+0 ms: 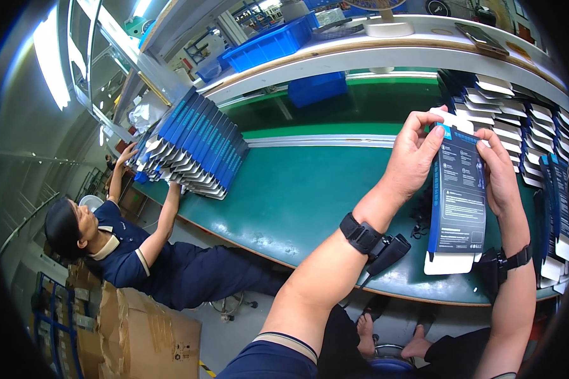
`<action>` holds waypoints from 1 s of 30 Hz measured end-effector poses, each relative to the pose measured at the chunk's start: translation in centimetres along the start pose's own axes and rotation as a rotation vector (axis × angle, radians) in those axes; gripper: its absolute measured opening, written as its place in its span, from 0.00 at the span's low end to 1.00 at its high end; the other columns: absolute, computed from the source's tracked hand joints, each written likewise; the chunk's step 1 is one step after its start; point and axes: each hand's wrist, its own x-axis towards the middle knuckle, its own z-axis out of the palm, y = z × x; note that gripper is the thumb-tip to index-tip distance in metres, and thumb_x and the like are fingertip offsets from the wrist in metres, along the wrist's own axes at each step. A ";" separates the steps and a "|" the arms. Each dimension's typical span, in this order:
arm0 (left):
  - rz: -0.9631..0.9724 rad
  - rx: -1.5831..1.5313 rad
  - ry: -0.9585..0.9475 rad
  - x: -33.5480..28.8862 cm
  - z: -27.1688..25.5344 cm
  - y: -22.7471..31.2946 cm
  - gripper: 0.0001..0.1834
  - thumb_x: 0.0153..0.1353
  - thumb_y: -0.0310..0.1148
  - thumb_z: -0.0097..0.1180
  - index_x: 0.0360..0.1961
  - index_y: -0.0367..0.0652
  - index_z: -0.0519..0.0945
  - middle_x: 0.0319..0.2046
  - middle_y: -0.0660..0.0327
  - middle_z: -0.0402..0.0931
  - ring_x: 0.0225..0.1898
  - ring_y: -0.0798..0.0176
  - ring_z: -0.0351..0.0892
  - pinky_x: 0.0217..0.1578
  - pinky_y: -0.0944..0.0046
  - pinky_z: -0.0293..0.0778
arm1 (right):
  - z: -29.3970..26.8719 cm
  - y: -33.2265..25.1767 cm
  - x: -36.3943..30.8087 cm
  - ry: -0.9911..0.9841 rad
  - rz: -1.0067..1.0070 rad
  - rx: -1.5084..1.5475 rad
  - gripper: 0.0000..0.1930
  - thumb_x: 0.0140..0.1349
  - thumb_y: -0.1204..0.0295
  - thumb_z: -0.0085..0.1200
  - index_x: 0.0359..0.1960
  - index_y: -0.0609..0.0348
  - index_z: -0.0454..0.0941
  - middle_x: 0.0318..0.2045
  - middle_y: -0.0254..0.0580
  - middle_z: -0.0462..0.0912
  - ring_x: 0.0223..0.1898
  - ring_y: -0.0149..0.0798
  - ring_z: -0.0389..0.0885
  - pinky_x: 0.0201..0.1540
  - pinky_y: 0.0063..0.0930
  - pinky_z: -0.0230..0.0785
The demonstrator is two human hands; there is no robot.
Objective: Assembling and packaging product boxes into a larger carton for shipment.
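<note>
A flat, dark blue and black printed carton (459,196) is held upright between my two hands over the right part of the green table. White flaps stick out at its top and its bottom end. My left hand (412,151) grips the top left corner, thumb on the front face near the top flap. On the opposite side, my right hand (501,167) holds the upper right edge, thumb on the front, fingers behind. Stacked cartons (496,110) with open white flaps lie just beyond and beside my right hand.
A person (120,243) at the left reaches to a tall row of blue cartons (199,142) on the green table (297,196). A shelf (385,54) crosses above the far side, bearing a blue bin (272,47) and a phone (480,36). A large cardboard box (148,335) stands on the floor.
</note>
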 end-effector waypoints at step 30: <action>-0.310 -0.444 -0.174 -0.2 0.3 2.5 0.28 0.65 0.36 0.56 0.62 0.39 0.64 0.15 0.64 0.72 0.17 0.74 0.73 0.21 0.77 0.70 | 2.4 -0.5 -2.4 -0.394 0.228 0.012 0.21 0.55 0.55 0.64 0.39 0.60 0.76 0.33 0.33 0.79 0.34 0.25 0.77 0.40 0.18 0.69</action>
